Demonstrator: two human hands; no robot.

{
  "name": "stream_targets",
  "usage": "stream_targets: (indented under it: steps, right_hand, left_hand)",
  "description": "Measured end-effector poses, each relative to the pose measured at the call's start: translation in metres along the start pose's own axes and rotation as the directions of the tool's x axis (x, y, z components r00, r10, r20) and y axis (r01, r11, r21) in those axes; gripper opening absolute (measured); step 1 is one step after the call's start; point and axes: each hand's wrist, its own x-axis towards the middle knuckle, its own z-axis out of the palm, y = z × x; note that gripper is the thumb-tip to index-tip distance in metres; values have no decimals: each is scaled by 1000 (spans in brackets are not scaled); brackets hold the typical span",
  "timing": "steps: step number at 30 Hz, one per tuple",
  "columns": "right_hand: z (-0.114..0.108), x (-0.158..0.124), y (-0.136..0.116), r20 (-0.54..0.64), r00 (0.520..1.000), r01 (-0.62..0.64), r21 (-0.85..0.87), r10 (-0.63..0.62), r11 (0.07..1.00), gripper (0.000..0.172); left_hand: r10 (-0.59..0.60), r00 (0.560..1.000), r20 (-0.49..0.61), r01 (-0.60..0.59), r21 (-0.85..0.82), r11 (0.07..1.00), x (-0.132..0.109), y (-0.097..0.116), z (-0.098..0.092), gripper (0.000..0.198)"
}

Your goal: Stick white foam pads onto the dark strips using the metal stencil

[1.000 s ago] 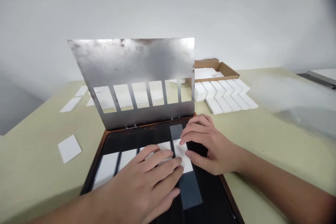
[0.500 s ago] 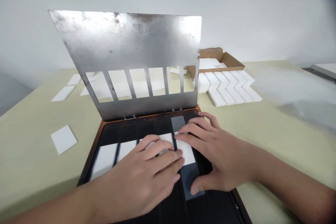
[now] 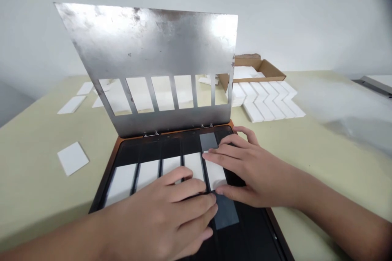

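Two bare hands work over the black slotted tray [image 3: 147,147]: the left hand [image 3: 156,216] lies open on the white strips [image 3: 147,173], and the right hand [image 3: 254,175] brackets the end strip [image 3: 216,175] between fingers and thumb, grip unclear, best kept square in its slot

A plain white wall [image 3: 306,12] stands behind a pale olive tabletop [image 3: 330,163].

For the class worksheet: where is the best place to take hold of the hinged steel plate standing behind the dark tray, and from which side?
Take the steel plate by its free top edge, coming from the near side, above the dark tray. It leans open on hinges along its bottom edge, so the top edge should give the most leverage, while the thin bars between its slots look weaker.
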Motion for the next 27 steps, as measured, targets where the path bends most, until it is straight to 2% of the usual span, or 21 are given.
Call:
stream_targets:
  steps: [10,27]
  right_hand:
    - [2,3,2,-78,994,71,-84,-77,994,52]
    - [3,1,4,-89,991,93,-105,-102,990,48]
  left_hand:
    - [-20,1000,8,20,-39,999,2,-2,1,17]
    - [8,1000,29,-7,-25,1000,1,-2,-1,20]
